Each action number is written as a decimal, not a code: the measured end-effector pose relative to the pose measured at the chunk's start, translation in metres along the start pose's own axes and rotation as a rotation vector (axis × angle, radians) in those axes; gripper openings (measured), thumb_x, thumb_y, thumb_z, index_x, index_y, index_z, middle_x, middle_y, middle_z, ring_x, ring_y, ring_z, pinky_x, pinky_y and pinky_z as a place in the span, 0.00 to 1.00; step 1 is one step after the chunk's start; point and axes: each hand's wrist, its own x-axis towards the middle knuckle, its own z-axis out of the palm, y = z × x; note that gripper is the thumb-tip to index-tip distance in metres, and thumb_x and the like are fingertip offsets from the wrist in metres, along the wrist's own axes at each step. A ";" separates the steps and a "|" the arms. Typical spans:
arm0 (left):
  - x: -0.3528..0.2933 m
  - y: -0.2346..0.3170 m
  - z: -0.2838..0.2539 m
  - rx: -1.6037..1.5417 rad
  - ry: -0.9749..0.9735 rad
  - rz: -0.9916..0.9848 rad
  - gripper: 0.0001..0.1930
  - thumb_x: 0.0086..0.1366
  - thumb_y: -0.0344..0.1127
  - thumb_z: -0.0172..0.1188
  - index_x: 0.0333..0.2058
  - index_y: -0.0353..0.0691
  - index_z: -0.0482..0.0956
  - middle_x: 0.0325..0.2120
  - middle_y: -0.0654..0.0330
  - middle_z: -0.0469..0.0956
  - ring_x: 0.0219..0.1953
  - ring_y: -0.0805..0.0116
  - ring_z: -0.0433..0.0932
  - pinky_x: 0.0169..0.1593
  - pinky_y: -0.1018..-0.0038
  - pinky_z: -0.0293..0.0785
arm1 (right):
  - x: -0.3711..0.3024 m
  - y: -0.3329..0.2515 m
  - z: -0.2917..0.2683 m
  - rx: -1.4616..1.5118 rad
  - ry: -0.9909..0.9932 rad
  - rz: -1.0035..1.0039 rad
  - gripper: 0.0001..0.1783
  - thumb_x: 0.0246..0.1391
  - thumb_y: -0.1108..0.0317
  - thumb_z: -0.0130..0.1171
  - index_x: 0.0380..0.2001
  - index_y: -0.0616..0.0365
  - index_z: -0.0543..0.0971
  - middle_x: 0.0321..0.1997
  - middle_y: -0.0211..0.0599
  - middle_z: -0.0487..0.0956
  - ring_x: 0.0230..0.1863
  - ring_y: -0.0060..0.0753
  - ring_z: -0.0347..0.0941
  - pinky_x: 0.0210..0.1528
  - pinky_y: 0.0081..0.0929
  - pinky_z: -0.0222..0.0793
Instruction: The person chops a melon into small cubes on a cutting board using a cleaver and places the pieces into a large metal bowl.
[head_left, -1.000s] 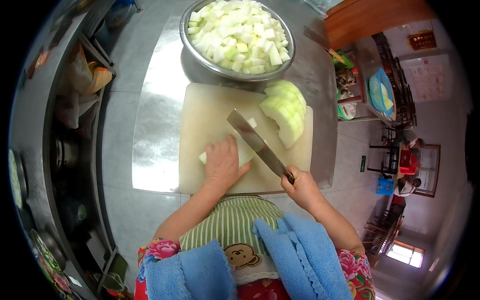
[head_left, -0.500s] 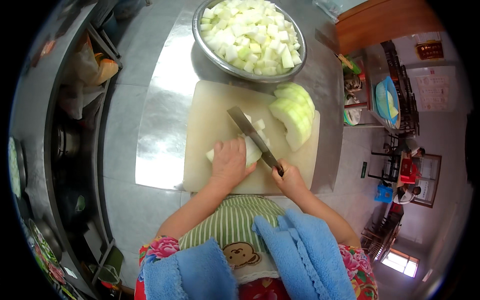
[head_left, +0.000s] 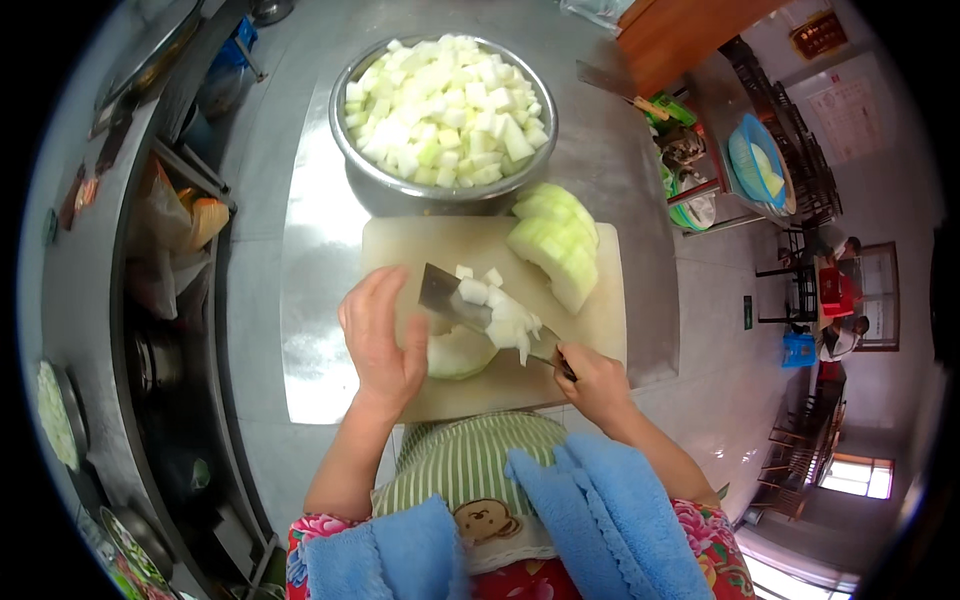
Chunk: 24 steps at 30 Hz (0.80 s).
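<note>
My right hand [head_left: 597, 380] grips the dark handle of a kitchen knife [head_left: 440, 288], whose broad blade lies flat with pale cut pieces [head_left: 508, 316] heaped on it. Just left of the blade, my left hand [head_left: 375, 335] is raised with its fingers apart, holding nothing. A pale green-white melon chunk [head_left: 460, 354], perhaps winter melon, rests on the white cutting board [head_left: 400, 245] below the knife. Several peeled melon slices [head_left: 556, 240] lean together at the board's right side. Beyond the board stands a metal bowl [head_left: 545, 160] heaped with melon cubes [head_left: 445, 110].
The board and bowl rest on a steel table [head_left: 650, 290]. Another blade [head_left: 600, 80] lies near its far right corner. To the left runs a steel shelf unit [head_left: 215, 430] with bags and pots. A blue basket [head_left: 740, 150] stands on a rack at right, with people seated farther off.
My left hand has let go of the melon chunk, lifted and moved left. The knife has turned from upright cutting to flat, with cut pieces now on its blade.
</note>
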 end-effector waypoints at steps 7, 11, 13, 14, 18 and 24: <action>0.096 0.051 0.021 0.129 -0.522 0.540 0.26 0.62 0.52 0.56 0.56 0.48 0.71 0.58 0.51 0.66 0.61 0.49 0.63 0.62 0.51 0.57 | 0.072 0.010 -0.033 -0.363 0.249 -0.265 0.17 0.38 0.70 0.63 0.36 0.57 0.73 0.21 0.34 0.71 0.21 0.34 0.73 0.22 0.30 0.71; 0.138 0.025 0.057 0.260 -0.647 0.616 0.24 0.68 0.54 0.48 0.57 0.49 0.70 0.62 0.55 0.63 0.64 0.51 0.59 0.64 0.48 0.54 | 0.130 0.015 -0.050 -0.507 0.360 -0.350 0.18 0.40 0.70 0.61 0.38 0.60 0.74 0.22 0.32 0.71 0.21 0.31 0.74 0.22 0.28 0.70; 0.162 0.011 0.065 0.254 -0.700 0.620 0.23 0.70 0.52 0.45 0.57 0.48 0.70 0.63 0.58 0.62 0.65 0.51 0.58 0.65 0.48 0.52 | 0.151 0.020 -0.053 -0.563 0.379 -0.368 0.16 0.42 0.70 0.59 0.39 0.60 0.74 0.22 0.31 0.71 0.21 0.31 0.74 0.22 0.27 0.69; 0.176 0.005 0.066 0.231 -0.757 0.616 0.22 0.71 0.50 0.43 0.58 0.49 0.70 0.65 0.61 0.59 0.67 0.53 0.56 0.67 0.48 0.50 | 0.160 0.022 -0.055 -0.587 0.383 -0.369 0.16 0.43 0.70 0.57 0.39 0.60 0.74 0.22 0.31 0.71 0.21 0.30 0.74 0.22 0.27 0.69; 0.206 -0.033 0.084 0.149 -0.817 0.613 0.19 0.71 0.46 0.44 0.56 0.51 0.72 0.65 0.65 0.60 0.67 0.57 0.57 0.67 0.51 0.52 | 0.180 0.026 -0.048 -0.605 0.357 -0.370 0.15 0.45 0.70 0.55 0.39 0.60 0.75 0.23 0.30 0.72 0.22 0.30 0.74 0.24 0.27 0.70; 0.238 -0.074 0.104 0.318 -0.735 0.646 0.17 0.68 0.42 0.49 0.54 0.49 0.74 0.64 0.63 0.61 0.66 0.57 0.58 0.65 0.53 0.56 | 0.177 0.025 -0.044 -0.656 0.351 -0.376 0.16 0.43 0.70 0.56 0.39 0.58 0.75 0.22 0.29 0.71 0.22 0.29 0.73 0.24 0.28 0.69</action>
